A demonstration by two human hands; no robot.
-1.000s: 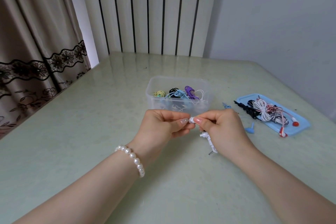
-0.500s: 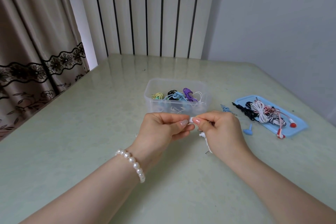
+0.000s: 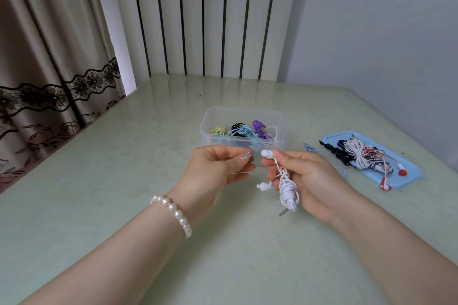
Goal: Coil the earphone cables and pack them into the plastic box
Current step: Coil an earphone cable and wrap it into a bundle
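At the frame centre, the right hand grips a coiled white earphone, while the left hand is loosely curled, holding nothing; behind them the plastic box contains coloured coils

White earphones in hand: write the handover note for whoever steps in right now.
Right hand grips the coiled white earphones; one bud sticks up by the fingers, the other bud and the plug hang loose.
Left hand is beside it, fingers loosely curled, holding nothing.
Done: several coiled sets lie in the clear plastic box behind the hands.
Left: drop the white set into the box, then coil and pack the tangled earphones on the blue lid to the right, and the blue pair beside it.
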